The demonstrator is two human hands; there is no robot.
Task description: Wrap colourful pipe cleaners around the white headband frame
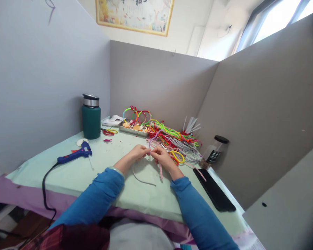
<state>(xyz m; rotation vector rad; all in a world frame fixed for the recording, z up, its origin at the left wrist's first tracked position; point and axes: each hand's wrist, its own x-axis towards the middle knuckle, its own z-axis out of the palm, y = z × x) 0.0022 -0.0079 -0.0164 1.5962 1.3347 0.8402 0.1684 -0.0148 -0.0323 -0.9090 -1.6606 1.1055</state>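
My left hand and my right hand meet over the middle of the table, fingers pinched together. Between them they grip a purple pipe cleaner, whose free end curves up and to the right. A grey pipe cleaner trails on the cloth below my left hand. Under my right hand a pink fuzzy piece hangs or lies; I cannot tell whether it is held. Just beyond my hands spreads a heap of colourful pipe cleaners, with a yellow loop at its near edge.
A blue glue gun with a black cord lies left, near a green bottle and scissors. At the back stands a metal tray with small pieces and rings. A black phone-like slab and a clear jar are right.
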